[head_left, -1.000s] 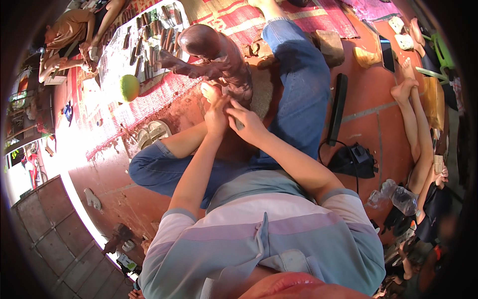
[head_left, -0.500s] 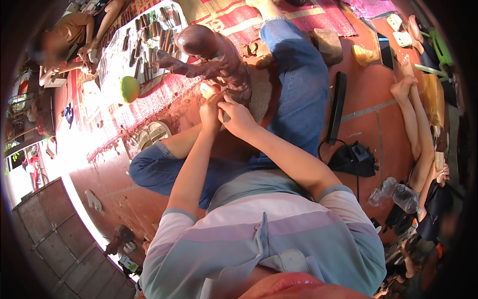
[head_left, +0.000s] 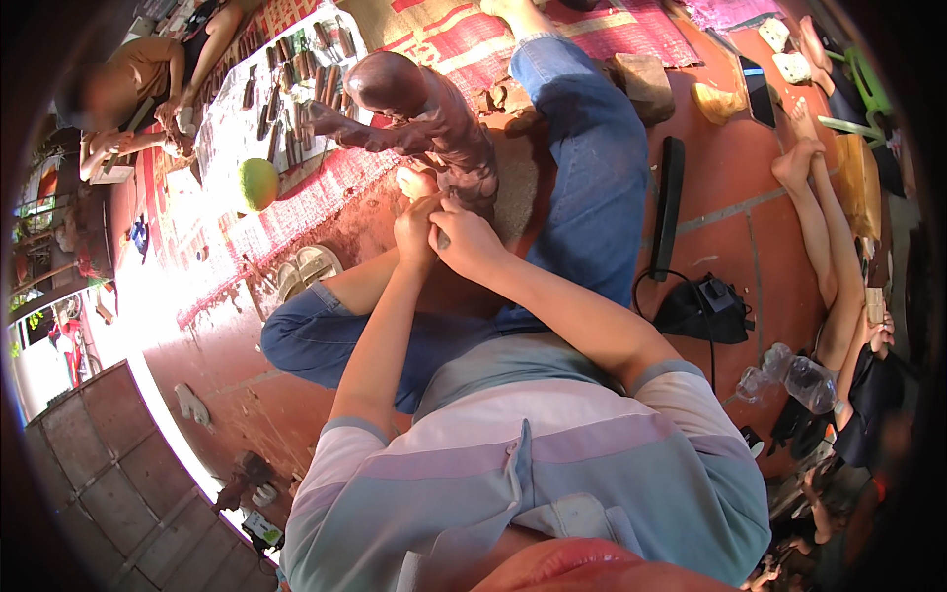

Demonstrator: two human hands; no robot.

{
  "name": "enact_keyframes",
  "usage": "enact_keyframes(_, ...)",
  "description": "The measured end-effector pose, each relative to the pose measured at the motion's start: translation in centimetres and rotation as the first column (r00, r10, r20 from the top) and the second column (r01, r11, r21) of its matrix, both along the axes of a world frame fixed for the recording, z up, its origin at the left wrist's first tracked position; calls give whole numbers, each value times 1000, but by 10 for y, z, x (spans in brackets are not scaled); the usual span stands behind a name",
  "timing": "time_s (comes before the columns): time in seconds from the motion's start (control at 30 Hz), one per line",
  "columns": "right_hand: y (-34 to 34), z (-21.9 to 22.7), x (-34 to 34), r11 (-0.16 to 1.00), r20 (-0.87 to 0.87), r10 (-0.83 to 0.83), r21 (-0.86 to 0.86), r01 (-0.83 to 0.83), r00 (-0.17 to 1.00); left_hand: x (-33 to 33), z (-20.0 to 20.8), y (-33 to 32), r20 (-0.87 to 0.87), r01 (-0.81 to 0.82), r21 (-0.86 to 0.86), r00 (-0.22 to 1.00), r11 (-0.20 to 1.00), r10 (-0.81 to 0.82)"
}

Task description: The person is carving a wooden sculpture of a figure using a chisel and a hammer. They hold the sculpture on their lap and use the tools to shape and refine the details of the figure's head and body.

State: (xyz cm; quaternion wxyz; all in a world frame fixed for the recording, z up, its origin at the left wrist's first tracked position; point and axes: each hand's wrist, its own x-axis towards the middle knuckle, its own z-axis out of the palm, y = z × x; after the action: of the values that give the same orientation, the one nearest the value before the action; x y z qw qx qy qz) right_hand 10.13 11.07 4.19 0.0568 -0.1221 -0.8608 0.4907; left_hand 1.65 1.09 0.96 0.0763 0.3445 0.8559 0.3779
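Dark reddish-brown, wood-like material: carved figure (head_left: 462,143), located directly in front of the seated person, beyond the hands and to the left of the raised right leg. Head smooth, rounded, with a soft sheen on the crown; torso rougher, worked in folds and ridges; one arm reaches out to the left, ending in a lumpy tip. Lower end partly hidden behind the hands. Left hand (head_left: 414,233) and right hand (head_left: 472,243) are together, fingertips meeting at the figure's near side, fingers bent. A small greyish patch shows at the right hand's fingers; whether either hand is clamped on something cannot be told. Surroundings: jeans (head_left: 595,187) of faded blue denim; floor (head_left: 730,178) of matte red-brown tiles with pale joints; woven mat (head_left: 434,44) in red and straw bands, coarse weave. To the left, slim hand tools (head_left: 296,74) with brown handles lie on a whitish tray or sheet (head_left: 232,109); near them, a round green fruit (head_left: 257,185), yellowish on one side. To the right, a blocky brown chunk (head_left: 644,89) with uneven faces, and a smoother yellow piece (head_left: 718,103).
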Motion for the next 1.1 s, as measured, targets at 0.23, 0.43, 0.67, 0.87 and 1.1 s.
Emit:
enact_keyframes(0.23,2,2,8,999,-85,-38,19,40,996,1,-16,3,-100,-34,86,994,996,43)
enact_keyframes(0.43,3,-10,2,995,-137,-84,-58,76,987,-2,-6,8,-79,-48,-45,996,998,44)
enact_keyframes(0.67,10,-7,0,998,-160,-48,-48,41,986,1,8,12,-43,-58,-119,998,991,53)
enact_keyframes(0.87,8,-6,29,995,-203,-95,-44,87,975,23,-16,-3,43,-32,41,999,999,30)
enact_keyframes(1.1,85,16,55,858,123,-76,-497,128,990,25,-29,18,-258,-121,-162,963,979,76)
